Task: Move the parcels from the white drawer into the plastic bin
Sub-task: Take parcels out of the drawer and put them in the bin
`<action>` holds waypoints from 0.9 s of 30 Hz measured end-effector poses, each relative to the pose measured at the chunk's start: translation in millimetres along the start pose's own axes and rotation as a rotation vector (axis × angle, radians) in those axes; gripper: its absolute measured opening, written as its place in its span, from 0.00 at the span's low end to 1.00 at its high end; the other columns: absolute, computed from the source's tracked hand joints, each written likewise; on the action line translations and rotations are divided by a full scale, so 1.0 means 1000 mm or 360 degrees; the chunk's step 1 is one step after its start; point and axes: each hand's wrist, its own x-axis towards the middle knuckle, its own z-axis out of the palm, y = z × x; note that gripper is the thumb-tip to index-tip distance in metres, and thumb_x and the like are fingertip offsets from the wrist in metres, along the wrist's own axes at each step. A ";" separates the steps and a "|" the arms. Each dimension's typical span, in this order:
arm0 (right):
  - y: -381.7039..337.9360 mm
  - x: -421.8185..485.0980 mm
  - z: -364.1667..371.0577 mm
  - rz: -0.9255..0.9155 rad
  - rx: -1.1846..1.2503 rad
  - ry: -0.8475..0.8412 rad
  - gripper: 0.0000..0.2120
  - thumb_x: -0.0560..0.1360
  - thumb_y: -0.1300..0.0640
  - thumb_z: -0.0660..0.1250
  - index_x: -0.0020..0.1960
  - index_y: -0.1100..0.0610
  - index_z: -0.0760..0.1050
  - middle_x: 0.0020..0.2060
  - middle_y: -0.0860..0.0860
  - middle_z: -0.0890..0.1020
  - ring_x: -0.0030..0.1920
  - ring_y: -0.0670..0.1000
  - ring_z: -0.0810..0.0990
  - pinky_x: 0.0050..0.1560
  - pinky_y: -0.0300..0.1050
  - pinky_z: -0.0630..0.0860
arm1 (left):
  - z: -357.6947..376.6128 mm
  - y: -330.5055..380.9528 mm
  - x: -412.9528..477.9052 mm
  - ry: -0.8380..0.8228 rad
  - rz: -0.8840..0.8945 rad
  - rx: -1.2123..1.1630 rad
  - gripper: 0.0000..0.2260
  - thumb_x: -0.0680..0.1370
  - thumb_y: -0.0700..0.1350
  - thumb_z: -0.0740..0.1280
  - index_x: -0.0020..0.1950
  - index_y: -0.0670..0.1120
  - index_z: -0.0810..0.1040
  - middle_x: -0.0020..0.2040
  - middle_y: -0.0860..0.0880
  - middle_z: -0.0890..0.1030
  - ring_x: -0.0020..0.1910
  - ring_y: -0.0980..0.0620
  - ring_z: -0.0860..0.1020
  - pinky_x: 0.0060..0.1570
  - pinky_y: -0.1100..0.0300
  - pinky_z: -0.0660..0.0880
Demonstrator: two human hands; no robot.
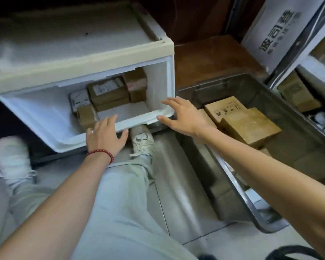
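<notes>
1. Head view, nearest first: 2 bare forearms stretched forward over pale trousers (111, 203), a red bead bracelet (101, 153) on the left wrist, and a white shoe (142, 139) planted on the tiled floor just under the drawer's front.
2. Left hand (105, 136) at the front wall of the white drawer (36, 113), fingers apart and loosely bent over the rim, holding nothing. Probably placed there to steady the drawer or to dip in for the nearest box.
3. Right hand (184, 117) at the drawer's right front corner, fingers spread wide, thumb out, likewise empty. Cannot tell whether resting on the rim or just above it.
4. Drawer pulled well out of a cream-topped cabinet (83, 34), hence open to reach from above. Remaining parcels in the drawer (109, 92) packed toward the back right: several brown cartons, at least 2 with white labels, plus a small one by the front wall close to the left fingertips. Bare white floor on the drawer's left side.
5. Plastic bin (223, 85) just right of the drawer, grey and translucent, set close, keeping each carry short. Inside, brown parcels in the bin (250, 126), piled unevenly.
6. Judged from this: partway through, both hands between loads, next grasp likely down into the drawer.
7. Behind the bin, a white printed box (274, 34) leaning against shelving.
</notes>
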 end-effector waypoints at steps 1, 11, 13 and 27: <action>-0.012 0.006 0.007 -0.0060 -0.0005 -0.0038 0.30 0.77 0.37 0.60 0.74 0.50 0.64 0.73 0.50 0.66 0.74 0.53 0.61 0.73 0.48 0.57 | -0.007 -0.006 0.004 0.0026 0.0044 0.0019 0.26 0.78 0.57 0.61 0.73 0.49 0.64 0.70 0.47 0.70 0.69 0.45 0.66 0.64 0.47 0.64; -0.076 0.064 0.073 -0.0090 0.0090 -0.0284 0.31 0.76 0.38 0.62 0.75 0.50 0.62 0.74 0.51 0.66 0.73 0.54 0.63 0.69 0.51 0.65 | -0.023 -0.104 0.022 -0.0155 -0.0121 0.0184 0.29 0.77 0.55 0.63 0.75 0.46 0.61 0.70 0.41 0.68 0.66 0.39 0.68 0.60 0.47 0.70; -0.079 0.078 0.086 -0.0062 0.0070 -0.0322 0.31 0.76 0.38 0.62 0.75 0.50 0.62 0.74 0.51 0.65 0.73 0.55 0.63 0.68 0.53 0.66 | -0.013 -0.114 0.031 -0.0207 -0.0189 0.0129 0.29 0.77 0.55 0.63 0.75 0.47 0.60 0.69 0.40 0.68 0.64 0.38 0.69 0.58 0.46 0.71; -0.084 0.172 0.156 0.0103 0.0162 -0.0450 0.31 0.75 0.38 0.64 0.74 0.48 0.61 0.72 0.56 0.68 0.68 0.59 0.69 0.64 0.52 0.69 | 0.060 -0.114 0.136 -0.0194 -0.0681 -0.0270 0.30 0.78 0.54 0.63 0.76 0.56 0.53 0.74 0.38 0.57 0.67 0.36 0.67 0.61 0.46 0.70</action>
